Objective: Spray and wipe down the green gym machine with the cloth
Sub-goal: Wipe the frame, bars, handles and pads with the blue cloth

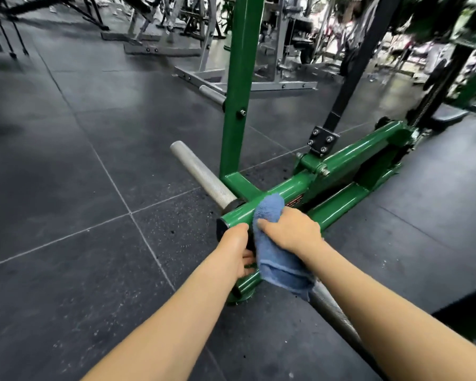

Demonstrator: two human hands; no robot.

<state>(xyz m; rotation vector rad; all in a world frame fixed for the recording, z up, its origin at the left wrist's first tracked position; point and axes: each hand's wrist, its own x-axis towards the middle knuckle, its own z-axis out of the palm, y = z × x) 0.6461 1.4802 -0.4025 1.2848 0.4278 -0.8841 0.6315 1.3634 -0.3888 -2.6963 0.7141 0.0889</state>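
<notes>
Dark rubber floor (80,166) surrounds the green machine (280,193); right hand (291,229) grips the blue cloth (275,243) on its base tube, mid-wipe. Left hand (238,248) steadies the tube end, grip unclear. Next, probably sliding the cloth along.

Blue cloth (278,243) draped over green gym machine's (291,192) low tube.

cloth (275,243) on machine tube (280,193), left hand (238,250) beside it

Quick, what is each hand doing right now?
Left hand: curled round the end of the green bar, gripping it.
Right hand: gripping the blue cloth against that bar.
</notes>
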